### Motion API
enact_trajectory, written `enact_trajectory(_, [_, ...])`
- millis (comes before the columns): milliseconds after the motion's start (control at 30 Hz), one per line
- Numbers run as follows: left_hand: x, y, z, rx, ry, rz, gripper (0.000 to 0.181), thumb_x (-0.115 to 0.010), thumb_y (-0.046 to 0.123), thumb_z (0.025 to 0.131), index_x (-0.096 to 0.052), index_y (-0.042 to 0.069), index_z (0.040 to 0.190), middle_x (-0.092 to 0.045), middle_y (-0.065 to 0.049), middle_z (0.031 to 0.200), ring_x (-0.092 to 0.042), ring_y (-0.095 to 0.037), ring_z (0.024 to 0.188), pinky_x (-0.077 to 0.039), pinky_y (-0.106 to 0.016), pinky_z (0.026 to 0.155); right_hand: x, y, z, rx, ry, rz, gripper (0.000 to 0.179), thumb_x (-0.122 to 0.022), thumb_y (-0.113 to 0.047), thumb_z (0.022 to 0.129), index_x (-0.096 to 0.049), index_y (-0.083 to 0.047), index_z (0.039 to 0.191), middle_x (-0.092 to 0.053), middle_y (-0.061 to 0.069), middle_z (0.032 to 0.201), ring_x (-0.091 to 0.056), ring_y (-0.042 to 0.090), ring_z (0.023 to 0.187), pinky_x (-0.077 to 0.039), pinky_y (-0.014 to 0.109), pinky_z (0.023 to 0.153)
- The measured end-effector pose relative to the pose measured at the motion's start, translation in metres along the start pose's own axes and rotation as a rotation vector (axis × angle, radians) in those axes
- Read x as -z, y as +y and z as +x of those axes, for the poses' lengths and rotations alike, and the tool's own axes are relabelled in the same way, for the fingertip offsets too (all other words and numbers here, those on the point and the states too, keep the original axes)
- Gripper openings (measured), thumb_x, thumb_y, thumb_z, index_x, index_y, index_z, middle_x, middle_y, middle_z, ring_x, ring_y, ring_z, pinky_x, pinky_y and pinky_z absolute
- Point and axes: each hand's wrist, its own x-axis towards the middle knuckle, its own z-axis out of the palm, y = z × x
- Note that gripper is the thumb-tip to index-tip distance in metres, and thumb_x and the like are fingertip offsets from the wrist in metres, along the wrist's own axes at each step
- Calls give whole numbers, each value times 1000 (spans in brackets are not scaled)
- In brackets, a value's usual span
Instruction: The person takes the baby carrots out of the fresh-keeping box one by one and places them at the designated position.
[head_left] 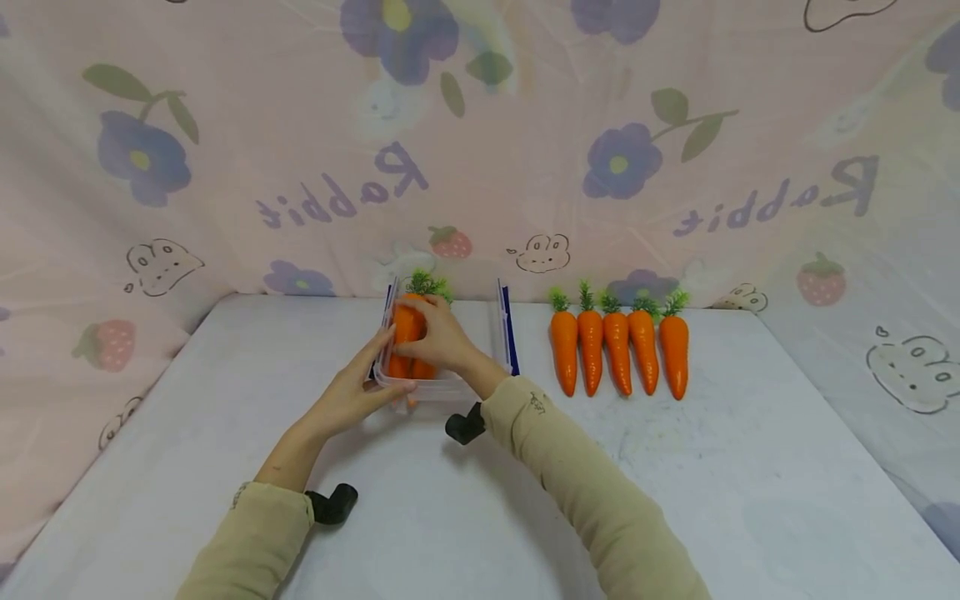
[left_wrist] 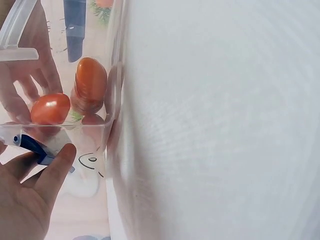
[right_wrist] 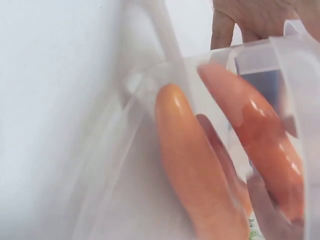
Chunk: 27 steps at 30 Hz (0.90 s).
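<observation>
A clear plastic box [head_left: 450, 390] with blue side latches holds several orange toy carrots with green tops. My right hand [head_left: 444, 340] reaches down into it and grips a carrot [head_left: 408, 325] along the left wall, thumb and fingers on either side. Below that lies another carrot [head_left: 423, 369], partly covered by the hand. My left hand [head_left: 347, 402] holds the box's front left corner, its thumb along the front and its fingers at the left side. In the left wrist view, the left fingers surround a blue latch [left_wrist: 46, 159]. Two carrot tips show through the wall in the right wrist view, one being this carrot [right_wrist: 185, 160].
To the right of the box, several carrots [head_left: 617, 354] lie side by side on the white table [head_left: 720, 492], tops toward the back. A patterned cloth [head_left: 510, 167] hangs behind the table. Black camera mounts [head_left: 465, 425] stick out from both wrists.
</observation>
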Motion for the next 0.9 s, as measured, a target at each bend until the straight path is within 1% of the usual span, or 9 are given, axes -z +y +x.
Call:
enact_trajectory(133, [0,1,0,-4,11,6,87,-69,36,88,-15,25,155,-5,-11,162,-22,-42,143,-36,-57,107,1,-1,-2,-29,119,78,57,-74,-16,80,-53,-13,133,-34,20,143,-52,37,118,-51,46,95])
enact_trajectory(233, [-1,0,0,2,12,5,86,-69,37,88,-15,25,155,-6,-11,162,-24,-43,142,-36,-58,107,1,0,-4,-29,157,101,53,-73,-14,81,-54,-13,130,-34,20,142,-52,37,116,-52,47,94])
enact_trajectory(433, [-1,-2,0,19,15,6,88,-69,41,87,-14,30,155,-7,-10,162,-27,-43,141,-35,-57,108,3,3,-6,22,225,57,49,-66,-12,82,-58,-12,130,-34,21,145,-53,39,118,-51,49,94])
enact_trajectory(567, [-1,-1,0,36,18,13,90,-70,45,85,-13,36,154,-6,-8,162,-26,-40,142,-35,-57,108,5,2,-8,54,288,37,46,-62,-14,85,-59,-10,131,-36,22,147,-50,40,123,-48,50,98])
enact_trajectory(633, [-1,0,0,44,19,6,90,-71,46,84,-14,37,154,-6,-7,162,-26,-40,142,-35,-57,108,6,1,-9,53,315,35,45,-61,-15,87,-60,-11,131,-37,22,147,-49,40,125,-47,50,100])
enact_trajectory(733, [-2,1,0,42,14,-1,91,-70,46,84,-14,35,154,-6,-7,162,-25,-39,143,-35,-57,108,8,1,-10,54,356,43,43,-61,-16,88,-61,-12,131,-38,22,147,-49,40,126,-46,50,102])
enact_trajectory(900, [-1,2,0,44,11,7,92,-70,47,85,-14,31,155,-5,-8,162,-22,-40,143,-35,-57,108,13,0,-13,61,405,49,41,-62,-16,88,-63,-12,129,-40,20,147,-49,39,127,-47,49,101])
